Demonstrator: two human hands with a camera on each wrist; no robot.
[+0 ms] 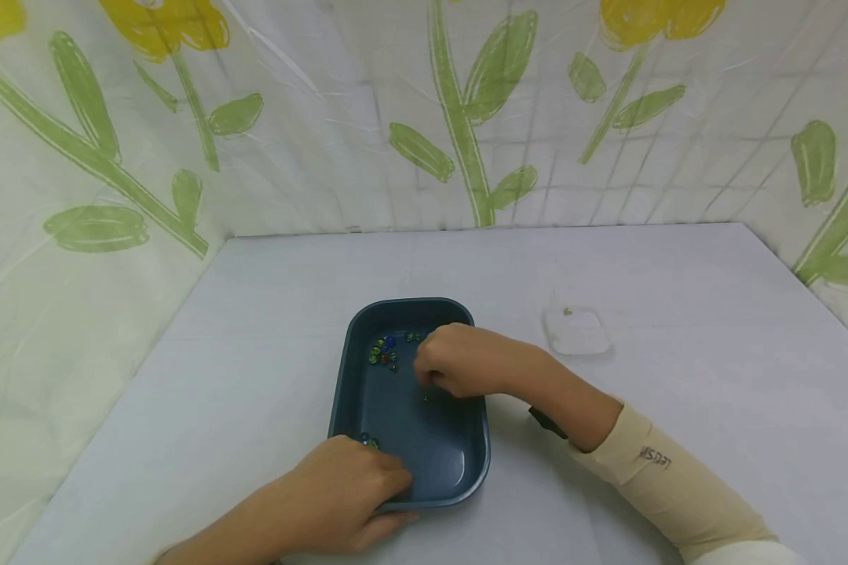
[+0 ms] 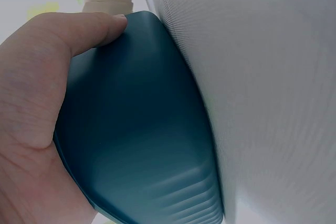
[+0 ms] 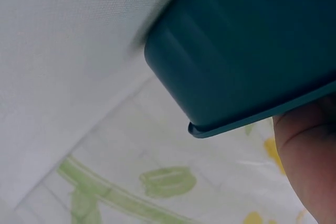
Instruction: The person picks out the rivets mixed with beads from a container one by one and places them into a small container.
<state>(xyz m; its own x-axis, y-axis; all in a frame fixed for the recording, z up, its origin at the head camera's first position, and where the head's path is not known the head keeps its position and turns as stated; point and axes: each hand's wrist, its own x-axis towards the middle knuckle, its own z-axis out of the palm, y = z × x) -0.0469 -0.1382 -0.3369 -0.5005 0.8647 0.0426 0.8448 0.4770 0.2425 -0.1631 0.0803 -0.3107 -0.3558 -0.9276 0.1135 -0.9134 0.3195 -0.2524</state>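
Observation:
A dark teal rectangular tray [image 1: 424, 447] sits on the table with several glass marbles [image 1: 384, 351] in it. Most of the marbles gather toward its far end; a few more [image 1: 369, 439] lie by the left wall, close to my left hand [image 1: 346, 490]. That hand grips the tray's near left corner, its thumb [image 2: 100, 30] against the outer wall and its fingers over the rim. Reaching in across the right rim, my right hand [image 1: 466, 361] has its fingers curled downward inside the tray. I cannot tell whether a marble is between its fingertips, which are hidden.
To the right of the tray, a small clear shallow container [image 1: 575, 331] lies on the white table [image 1: 678, 314], with a little greenish thing at its far edge. A white sheet painted with flowers [image 1: 459, 110] hangs behind the table.

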